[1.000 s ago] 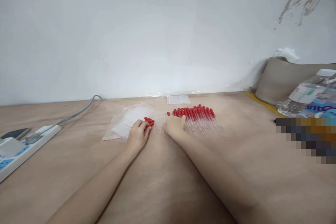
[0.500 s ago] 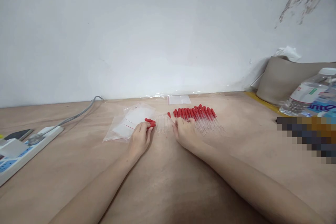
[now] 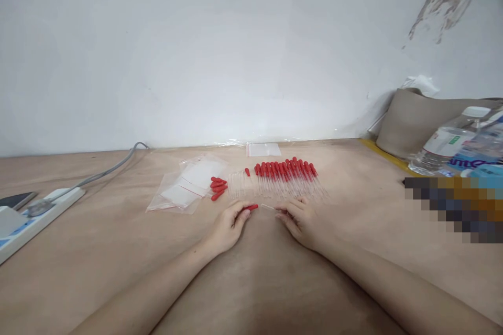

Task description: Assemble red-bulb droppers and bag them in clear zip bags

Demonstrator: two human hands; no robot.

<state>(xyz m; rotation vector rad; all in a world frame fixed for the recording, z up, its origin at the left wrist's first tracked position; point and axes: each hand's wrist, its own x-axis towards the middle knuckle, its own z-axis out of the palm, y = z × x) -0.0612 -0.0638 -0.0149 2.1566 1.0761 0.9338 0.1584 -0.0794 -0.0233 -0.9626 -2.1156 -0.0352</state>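
Observation:
Between thumb and fingers, my left hand (image 3: pixel 230 225) pinches a red rubber dropper bulb (image 3: pixel 251 207), its end pointing right. My right hand (image 3: pixel 301 220) is closed on a thin clear glass tube (image 3: pixel 268 207) that points left at the bulb. A small gap separates bulb and tube. Beyond my left hand lies a small pile of loose red bulbs (image 3: pixel 218 186). Several bare clear tubes (image 3: pixel 237 186) lie side by side to the right of that pile. Beyond my right hand is a row of droppers (image 3: pixel 288 171), red bulbs at the far end. A single red-bulbed piece (image 3: pixel 247 172) lies left of the row.
Clear zip bags (image 3: pixel 184 188) lie at left, another bag (image 3: pixel 263 150) near the wall. A power strip (image 3: pixel 47 220) with a grey cable is far left. At right stand a water bottle (image 3: pixel 442 144) and a grey-brown container (image 3: pixel 408 123).
Both hands have moved nearer to me and towards each other. My left hand has left the pile with a bulb; my right has left the dropper row and now holds a bare tube.

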